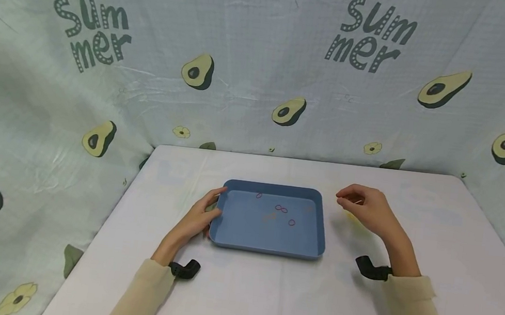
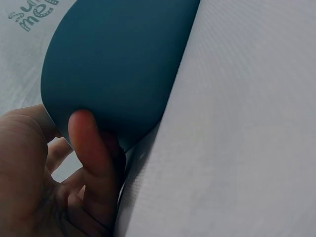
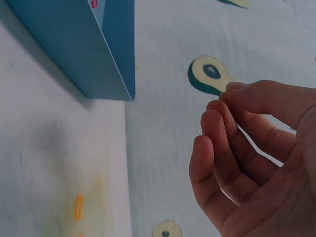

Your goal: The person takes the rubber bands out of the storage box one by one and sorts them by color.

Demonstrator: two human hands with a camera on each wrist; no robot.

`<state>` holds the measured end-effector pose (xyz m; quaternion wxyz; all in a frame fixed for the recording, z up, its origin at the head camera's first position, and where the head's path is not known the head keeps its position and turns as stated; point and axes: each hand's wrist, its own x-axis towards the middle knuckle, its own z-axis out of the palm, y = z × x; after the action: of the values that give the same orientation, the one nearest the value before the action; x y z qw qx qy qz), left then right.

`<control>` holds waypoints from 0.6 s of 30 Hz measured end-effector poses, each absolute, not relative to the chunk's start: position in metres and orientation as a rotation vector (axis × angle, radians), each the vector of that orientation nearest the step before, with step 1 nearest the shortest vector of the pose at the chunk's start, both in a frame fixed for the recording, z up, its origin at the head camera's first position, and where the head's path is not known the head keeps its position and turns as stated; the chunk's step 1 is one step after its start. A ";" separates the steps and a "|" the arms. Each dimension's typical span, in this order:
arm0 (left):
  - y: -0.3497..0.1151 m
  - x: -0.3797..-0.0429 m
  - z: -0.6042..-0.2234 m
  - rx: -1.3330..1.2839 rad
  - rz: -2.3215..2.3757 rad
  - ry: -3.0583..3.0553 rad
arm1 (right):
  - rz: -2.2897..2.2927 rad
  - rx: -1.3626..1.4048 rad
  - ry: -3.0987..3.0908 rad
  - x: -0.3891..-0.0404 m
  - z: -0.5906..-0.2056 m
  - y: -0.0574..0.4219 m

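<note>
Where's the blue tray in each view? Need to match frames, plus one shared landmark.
Head: blue tray below picture centre, slightly right; left hand at its left end.
Left wrist: upper left to centre, cut off by the top edge; the same hand grips it.
Right wrist: top-left corner, cut off by the picture edges.
Shared landmark: white tabletop, lower part of head, right side of left wrist, left side of right wrist.

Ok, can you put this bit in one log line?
left hand: holds tray at left; right hand: right of tray, fingertips together, load unclear; in tray: red bands; on table: orange band
</note>
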<state>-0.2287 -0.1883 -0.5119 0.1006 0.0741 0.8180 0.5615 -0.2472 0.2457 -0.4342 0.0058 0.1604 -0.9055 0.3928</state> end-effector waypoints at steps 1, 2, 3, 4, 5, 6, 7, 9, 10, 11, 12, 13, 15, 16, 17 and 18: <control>-0.189 -0.229 -0.512 0.227 1.659 2.416 | 1.225 0.518 -2.837 -0.249 -0.434 0.241; -0.189 -0.229 -0.511 0.233 1.656 2.418 | 1.221 0.536 -2.836 -0.251 -0.435 0.236; -0.189 -0.229 -0.511 0.230 1.655 2.415 | 1.216 0.553 -2.840 -0.252 -0.435 0.231; -0.189 -0.230 -0.511 0.234 1.656 2.415 | 1.212 0.571 -2.846 -0.254 -0.435 0.226; -0.189 -0.230 -0.511 0.236 1.658 2.413 | 1.204 0.594 -2.853 -0.256 -0.434 0.221; -0.189 -0.230 -0.512 0.236 1.660 2.413 | 1.202 0.617 -2.862 -0.257 -0.434 0.215; -0.189 -0.230 -0.512 0.235 1.661 2.412 | 1.200 0.640 -2.872 -0.258 -0.433 0.210; -0.190 -0.230 -0.512 0.240 1.663 2.409 | 1.188 0.696 -2.891 -0.261 -0.431 0.200; -0.190 -0.230 -0.512 0.244 1.661 2.408 | 1.180 0.725 -2.897 -0.263 -0.429 0.195; -0.190 -0.231 -0.513 0.249 1.659 2.406 | 1.166 0.753 -2.904 -0.264 -0.428 0.189; -0.190 -0.231 -0.513 0.252 1.656 2.405 | 1.156 0.780 -2.909 -0.266 -0.427 0.184; -0.190 -0.231 -0.513 0.254 1.655 2.403 | 1.146 0.806 -2.912 -0.268 -0.426 0.180; -0.190 -0.231 -0.513 0.254 1.650 2.401 | 1.123 0.861 -2.917 -0.272 -0.425 0.170; -0.190 -0.231 -0.513 0.251 1.648 2.400 | 1.116 0.883 -2.922 -0.275 -0.425 0.165; -0.190 -0.231 -0.512 0.247 1.648 2.395 | 1.107 0.906 -2.928 -0.277 -0.426 0.161; -0.190 -0.231 -0.511 0.244 1.649 2.388 | 1.098 0.932 -2.933 -0.279 -0.427 0.157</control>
<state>-0.2307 -0.1900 -0.5109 0.1145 0.0833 0.8145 0.5626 -0.2795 0.1566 -0.4266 -0.0631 0.2846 -0.8959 0.3353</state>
